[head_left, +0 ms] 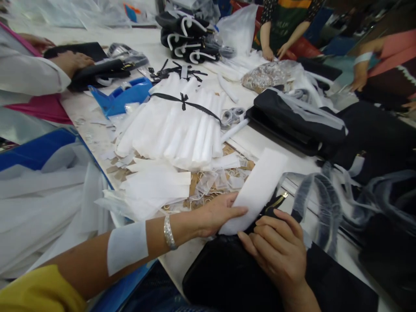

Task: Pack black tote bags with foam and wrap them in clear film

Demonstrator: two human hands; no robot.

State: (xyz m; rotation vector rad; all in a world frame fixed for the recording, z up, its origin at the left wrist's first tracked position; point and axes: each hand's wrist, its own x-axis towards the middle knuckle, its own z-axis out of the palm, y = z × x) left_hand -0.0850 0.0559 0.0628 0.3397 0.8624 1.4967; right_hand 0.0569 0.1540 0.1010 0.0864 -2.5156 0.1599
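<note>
My left hand [219,213] grips a white foam strip [260,186] between thumb and fingers, tilted up over a black bag [227,273]. The strip's lower end meets the bag's top edge. Curled on that edge, my right hand [279,247] has its fingers closed beside a zipper [276,200] with a gold pull; it appears to hold the bag's opening. The bag lies at the table's near edge, close to my body. A clear-wrapped strap [320,208] loops to the right of it. What lies under my right fingers is hidden.
White foam rolls [175,125] tied with a black ribbon lie ahead, beside a blue holder [123,96]. White sheets [156,186] and small tags cover the table nearby. More black bags [292,117] sit right and in a stack [188,37] behind. Co-workers' hands [73,63] work around the table.
</note>
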